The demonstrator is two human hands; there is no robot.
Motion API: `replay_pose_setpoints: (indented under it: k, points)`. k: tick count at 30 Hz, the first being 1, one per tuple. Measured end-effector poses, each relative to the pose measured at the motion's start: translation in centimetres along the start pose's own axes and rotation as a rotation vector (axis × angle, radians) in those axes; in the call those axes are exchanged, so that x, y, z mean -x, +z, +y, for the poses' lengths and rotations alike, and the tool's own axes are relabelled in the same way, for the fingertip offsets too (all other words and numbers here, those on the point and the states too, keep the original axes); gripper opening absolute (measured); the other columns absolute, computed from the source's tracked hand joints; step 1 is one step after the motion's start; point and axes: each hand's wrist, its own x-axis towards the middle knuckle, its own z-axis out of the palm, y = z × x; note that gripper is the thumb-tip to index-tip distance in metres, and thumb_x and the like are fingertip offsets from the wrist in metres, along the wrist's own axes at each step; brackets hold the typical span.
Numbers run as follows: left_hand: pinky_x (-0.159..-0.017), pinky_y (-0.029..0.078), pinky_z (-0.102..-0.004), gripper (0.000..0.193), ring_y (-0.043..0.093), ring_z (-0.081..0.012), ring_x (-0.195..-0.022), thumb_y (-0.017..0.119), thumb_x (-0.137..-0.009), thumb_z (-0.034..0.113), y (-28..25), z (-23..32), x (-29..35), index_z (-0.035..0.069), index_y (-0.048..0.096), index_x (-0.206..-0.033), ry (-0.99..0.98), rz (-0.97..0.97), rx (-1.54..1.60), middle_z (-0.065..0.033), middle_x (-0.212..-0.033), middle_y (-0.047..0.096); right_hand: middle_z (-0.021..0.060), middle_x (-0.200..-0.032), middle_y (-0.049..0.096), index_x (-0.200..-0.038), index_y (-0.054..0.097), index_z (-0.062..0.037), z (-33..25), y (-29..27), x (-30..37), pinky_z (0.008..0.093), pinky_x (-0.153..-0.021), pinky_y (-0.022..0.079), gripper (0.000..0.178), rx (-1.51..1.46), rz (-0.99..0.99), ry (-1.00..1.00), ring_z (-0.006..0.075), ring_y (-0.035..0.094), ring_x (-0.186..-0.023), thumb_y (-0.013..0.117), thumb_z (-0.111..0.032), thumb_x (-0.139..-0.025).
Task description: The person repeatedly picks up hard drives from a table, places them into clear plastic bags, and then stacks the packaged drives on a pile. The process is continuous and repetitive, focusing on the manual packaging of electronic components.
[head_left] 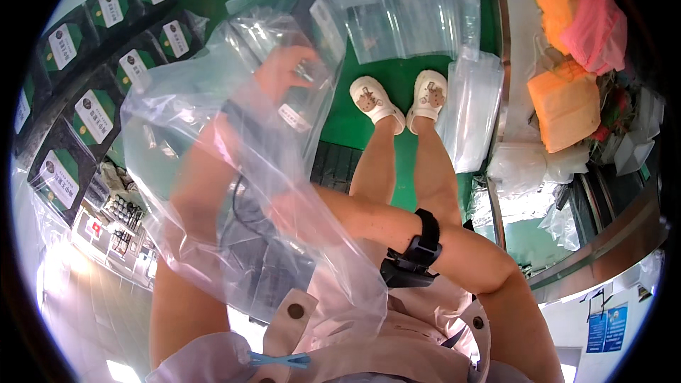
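Note:
A large, clear plastic bag (177, 99) hangs loose in front of me and drapes over my left forearm. Seen through its film, my left hand (287, 71) reaches forward with thumb and fingers curved apart, blurred by motion. Nothing shows plainly between them. My right forearm crosses my body, and my right hand (284, 213) grips the bag's film near my left arm, its fingers partly veiled by plastic. Beneath the bag, close to my left hand, lies a dark package with a white label (294, 118). On my right forearm is a black strapped device (413, 259).
Rows of black packages with white labels (94, 115) line the left. Flat clear bags (404, 21) lie on the green floor ahead, beyond my white clogs (374, 103). At right, a metal-edged bench (521, 64) carries orange mesh (564, 106) and pink mesh (596, 28).

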Motion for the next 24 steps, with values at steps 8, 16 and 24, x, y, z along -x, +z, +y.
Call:
replay_pose_setpoints:
  k: [8,16,24]
  points:
    - [-0.072,0.046,-0.0327,0.039,0.056,-0.0213,-0.090,0.077,-0.063,0.016,1.6,2.6,-1.7,0.003,0.055,-0.092,0.442,-0.094,-1.270,-0.0106,-0.097,0.056,0.0141,-0.075,0.059,-0.080,0.061,-0.0020,-6.5,6.3,-1.5,0.0338,-0.063,0.046,0.017,0.026,-0.412,-0.390,0.0264,0.058,-0.069,0.061,-0.017,-0.072]
    - [-0.083,0.041,-0.0398,0.061,0.052,-0.0242,-0.100,0.076,-0.061,0.021,-1.2,-6.6,-5.2,0.001,0.048,-0.111,0.040,0.815,-0.724,-0.0156,-0.109,0.052,0.0181,-0.086,0.062,-0.081,0.061,0.0004,-1.4,6.6,1.9,0.0407,-0.068,0.046,0.033,-0.078,-0.411,0.360,0.0327,0.060,-0.078,0.056,-0.032,-0.082]
    - [-0.074,0.046,-0.0344,0.067,0.058,-0.0257,-0.083,0.074,-0.061,0.043,-15.1,-10.5,-3.1,-0.007,0.056,-0.102,-0.152,1.321,-0.756,-0.0162,-0.092,0.061,0.0158,-0.074,0.063,-0.080,0.062,-0.0027,1.7,-0.3,5.5,0.0422,-0.065,0.047,0.036,0.307,-0.305,0.664,0.0335,0.062,-0.073,0.058,-0.039,-0.082]
